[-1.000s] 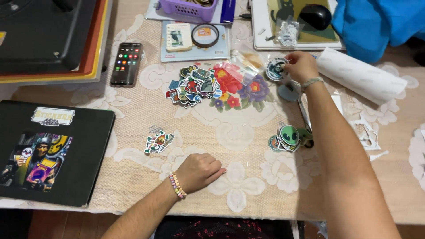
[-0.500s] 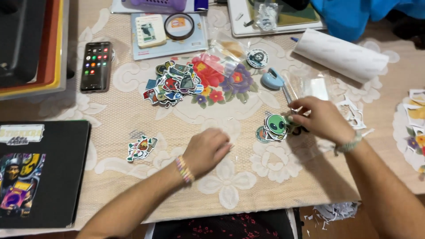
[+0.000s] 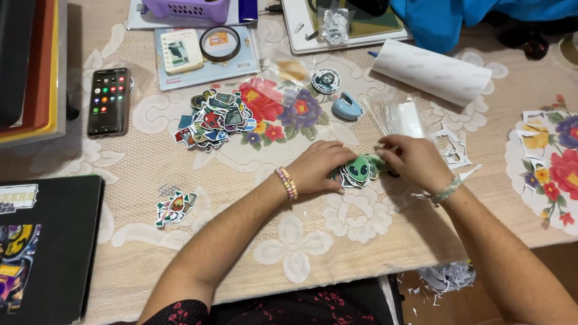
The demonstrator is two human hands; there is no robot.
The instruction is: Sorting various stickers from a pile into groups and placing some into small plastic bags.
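Both hands meet over a small stack of stickers (image 3: 355, 172) near the middle of the lace-covered surface (image 3: 241, 253). The left hand (image 3: 318, 167) lies knuckles up, its fingers (image 3: 335, 180) curled down and pressed together onto the left edge of the stack, touching it. The right hand (image 3: 414, 161) comes in from the other side; its fingers (image 3: 385, 155) are bunched close at the stack's right edge, but whether they pinch a sticker or only rest on it cannot be told, since the hand hides the tips. The top sticker shows a green alien face, lying flat between the two sets of fingers.

Beyond the fingers, farther from the person, lies a loose heap of mixed stickers (image 3: 214, 119) on a flower-printed patch, well apart from the left hand. A round badge (image 3: 326, 80) and a small blue tape dispenser (image 3: 347, 107) sit just past the stack, near both hands. A clear plastic sleeve (image 3: 404, 118) lies just beyond the right fingers, and a white paper roll (image 3: 438, 73) lies farther out. To the left of the left fingers, well apart, a single colourful sticker (image 3: 174, 208) lies alone, and a phone (image 3: 109, 101) with a lit screen rests farther out on that side. A black folder (image 3: 54, 253) covers the near left corner.
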